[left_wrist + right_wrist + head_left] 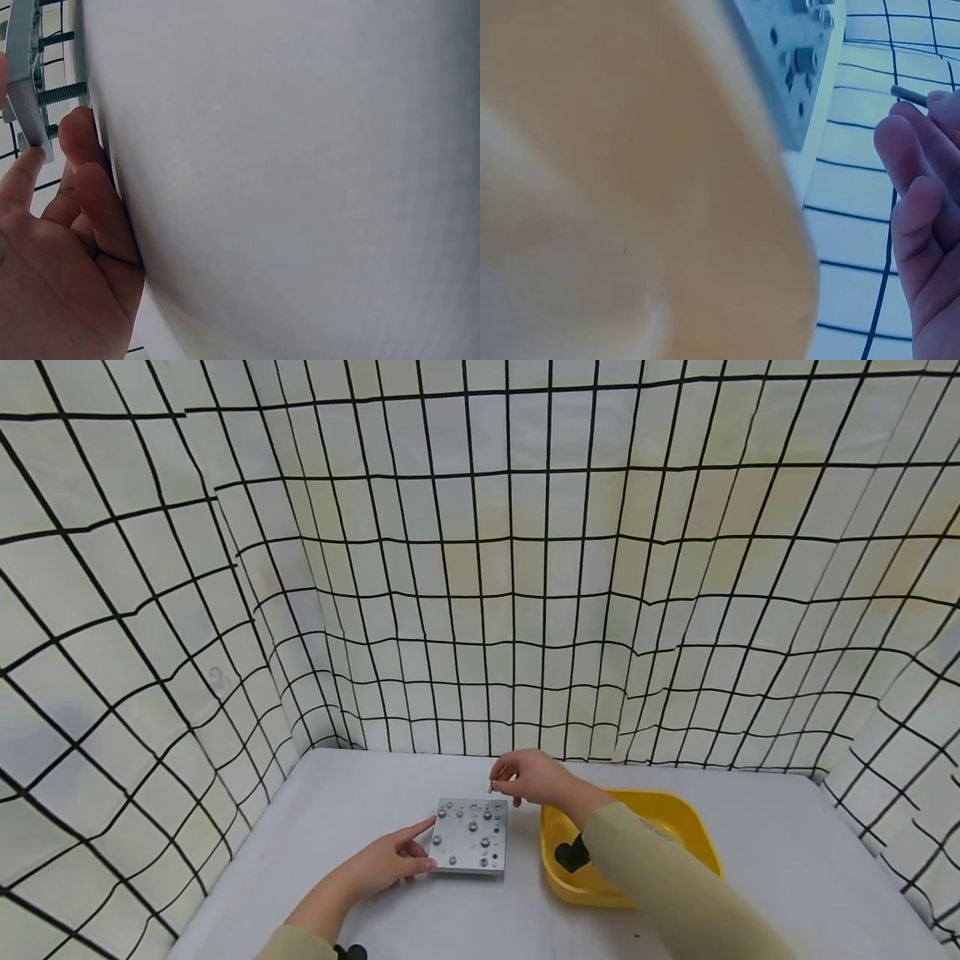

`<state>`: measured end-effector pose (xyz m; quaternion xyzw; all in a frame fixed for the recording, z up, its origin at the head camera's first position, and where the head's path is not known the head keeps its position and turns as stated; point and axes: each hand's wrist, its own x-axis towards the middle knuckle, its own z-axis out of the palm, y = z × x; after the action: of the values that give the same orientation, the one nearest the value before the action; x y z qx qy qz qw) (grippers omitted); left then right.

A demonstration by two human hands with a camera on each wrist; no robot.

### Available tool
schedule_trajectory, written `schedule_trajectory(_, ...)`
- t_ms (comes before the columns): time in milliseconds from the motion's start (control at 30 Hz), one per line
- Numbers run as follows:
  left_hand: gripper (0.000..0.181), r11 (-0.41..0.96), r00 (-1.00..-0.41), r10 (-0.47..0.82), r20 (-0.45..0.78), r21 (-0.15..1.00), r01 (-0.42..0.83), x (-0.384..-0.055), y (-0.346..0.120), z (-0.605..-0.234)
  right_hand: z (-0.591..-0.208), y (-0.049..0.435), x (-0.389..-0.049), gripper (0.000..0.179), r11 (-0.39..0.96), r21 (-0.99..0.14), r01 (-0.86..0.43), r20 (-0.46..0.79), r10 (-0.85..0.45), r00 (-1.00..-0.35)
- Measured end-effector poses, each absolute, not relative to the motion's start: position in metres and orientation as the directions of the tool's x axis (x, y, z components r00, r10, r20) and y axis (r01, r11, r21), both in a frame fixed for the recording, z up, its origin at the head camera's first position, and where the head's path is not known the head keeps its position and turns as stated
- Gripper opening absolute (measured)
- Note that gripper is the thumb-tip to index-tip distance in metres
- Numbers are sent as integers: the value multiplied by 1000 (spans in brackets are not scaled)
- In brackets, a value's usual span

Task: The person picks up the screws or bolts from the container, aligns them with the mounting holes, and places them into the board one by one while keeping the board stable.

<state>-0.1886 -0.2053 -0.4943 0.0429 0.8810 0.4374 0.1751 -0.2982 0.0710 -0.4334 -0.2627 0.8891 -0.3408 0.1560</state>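
Observation:
A square metal plate [468,837] carries several socket-head screws and small holes on its top. My left hand [388,860] holds the plate at its left side, thumb by the near corner and index finger farther up the edge. In the left wrist view, threaded screw shanks [64,93] stick out of the plate's underside, and the other fingers [101,202] are curled beside them, low over the table. Beyond the plate's far right corner, my right hand [536,777] pinches a small screw [907,94] between thumb and fingers, its threaded end showing.
A yellow plastic bin [693,835] stands right of the plate, under the right forearm; its wall fills much of the right wrist view. The white table [360,785] ends at a white wall with a black grid [487,568]. A small dark speck [637,936] lies near the front.

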Motion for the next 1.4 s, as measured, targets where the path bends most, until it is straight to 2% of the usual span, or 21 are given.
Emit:
schedule_trajectory(267, 80, 616, -933, 232, -274, 784, -77, -190, -205, -495, -438, 54, -297, 13, 647, -656, -389, -101, -586, -804)
schedule_trajectory(667, 78, 609, -929, 257, -266, 791, -58, -191, -204, -495, -441, 39, -291, 4, 731, -522, -440, -115, -571, -813)
schedule_trajectory(1400, 79, 600, -920, 294, -258, 799, -32, -194, -197, -496, -448, 41, -288, 5, 787, -465, -406, -151, -522, -839)
